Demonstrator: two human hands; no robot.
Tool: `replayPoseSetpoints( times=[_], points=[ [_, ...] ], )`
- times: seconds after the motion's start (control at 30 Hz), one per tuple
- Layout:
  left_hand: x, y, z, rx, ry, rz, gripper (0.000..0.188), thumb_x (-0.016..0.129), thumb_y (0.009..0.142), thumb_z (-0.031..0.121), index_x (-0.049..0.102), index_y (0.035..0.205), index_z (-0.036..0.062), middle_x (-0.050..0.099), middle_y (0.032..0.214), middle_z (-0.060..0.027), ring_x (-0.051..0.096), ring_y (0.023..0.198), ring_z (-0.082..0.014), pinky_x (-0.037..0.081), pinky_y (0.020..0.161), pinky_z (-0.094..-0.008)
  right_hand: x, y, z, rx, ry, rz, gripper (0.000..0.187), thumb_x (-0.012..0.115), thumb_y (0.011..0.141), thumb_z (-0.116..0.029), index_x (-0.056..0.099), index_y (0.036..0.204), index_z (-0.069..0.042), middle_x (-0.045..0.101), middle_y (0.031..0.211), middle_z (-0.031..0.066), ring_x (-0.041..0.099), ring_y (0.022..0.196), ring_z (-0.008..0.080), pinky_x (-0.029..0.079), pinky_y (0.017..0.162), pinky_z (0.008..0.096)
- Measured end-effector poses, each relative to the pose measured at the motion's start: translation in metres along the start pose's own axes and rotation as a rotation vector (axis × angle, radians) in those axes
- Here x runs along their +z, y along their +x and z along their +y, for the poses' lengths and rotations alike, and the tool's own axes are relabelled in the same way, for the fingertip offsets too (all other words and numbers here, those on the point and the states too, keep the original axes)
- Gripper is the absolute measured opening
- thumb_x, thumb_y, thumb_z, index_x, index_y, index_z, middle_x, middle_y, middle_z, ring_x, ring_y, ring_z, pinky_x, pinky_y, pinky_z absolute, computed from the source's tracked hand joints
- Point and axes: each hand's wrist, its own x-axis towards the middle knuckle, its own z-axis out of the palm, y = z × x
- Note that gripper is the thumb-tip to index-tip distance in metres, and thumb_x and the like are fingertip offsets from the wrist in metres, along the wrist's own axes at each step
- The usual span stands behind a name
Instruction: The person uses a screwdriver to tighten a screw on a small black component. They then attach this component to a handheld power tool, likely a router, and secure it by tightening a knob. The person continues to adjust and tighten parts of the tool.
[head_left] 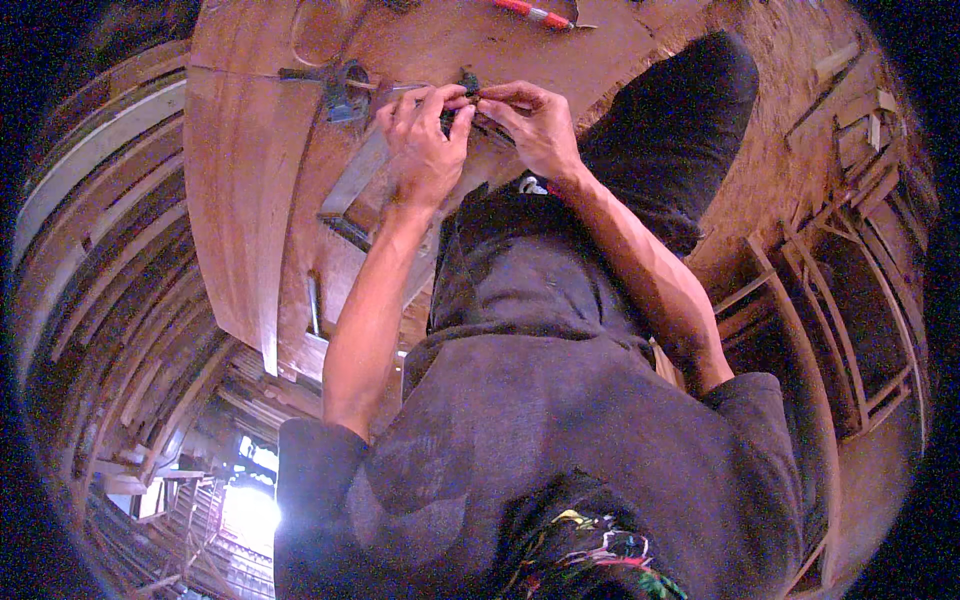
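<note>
Small dark piece (469, 80) is held up at the far side of the lap, between both hands, off the work surface. By the left hand (425, 138) it is pinched, thumb and fingertips drawn nearly together, remaining fingers curled. By the right hand (540, 125) it is met from the right, thumb and forefinger almost closed at its edge, tips touching or just beside the left ones. Exact contact can't be told, as the middle is covered by fingers.

For this fine fingertip handling, the piece is best steadied by the left pinch, with small adjustments made by the right fingertips only; forearms are best braced against the body, and too hard a squeeze should be avoided, since so small a part could be slipped or dropped.

Exposed end is pointed far, roughly upright in view. If the dark patch under the left fingers belongs to it, the long axis is run from near left to far right; can't be confirmed. Blue tool (347, 105) is seen to the left, grey angle (365, 175) nearer, red marker (535, 12) farther off
</note>
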Motion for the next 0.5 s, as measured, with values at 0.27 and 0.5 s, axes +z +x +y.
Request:
replayPoseSetpoints(
  times=[0.27,0.5],
  points=[
    [0.0039,0.0006,-0.0079,0.070,0.042,0.029,0.024,0.076,0.087,0.027,0.071,0.107,0.0156,0.073,0.100,-0.0009,0.064,0.103,-0.0223,0.041,0.094,-0.0423,-0.0033,0.0064,0.0052,0.059,0.089,-0.028,0.018,0.074,0.092,-0.010,0.073,0.105,0.002,0.075,0.098,0.0094,0.069,0.090,0.0130,0.056,0.083,0.0281],
    [0.0036,-0.0001,-0.0043,0.053,0.001,0.057,0.027,0.078,0.085,0.023,0.070,0.109,0.0146,0.074,0.096,0.0012,0.065,0.100,-0.0210,0.041,0.093,-0.0398,-0.0022,0.0038,-0.0005,0.140,0.142,-0.011,0.021,0.077,0.090,-0.014,0.074,0.103,0.002,0.076,0.098,0.0097,0.070,0.088,0.0150,0.056,0.083,0.0299]
  ],
)
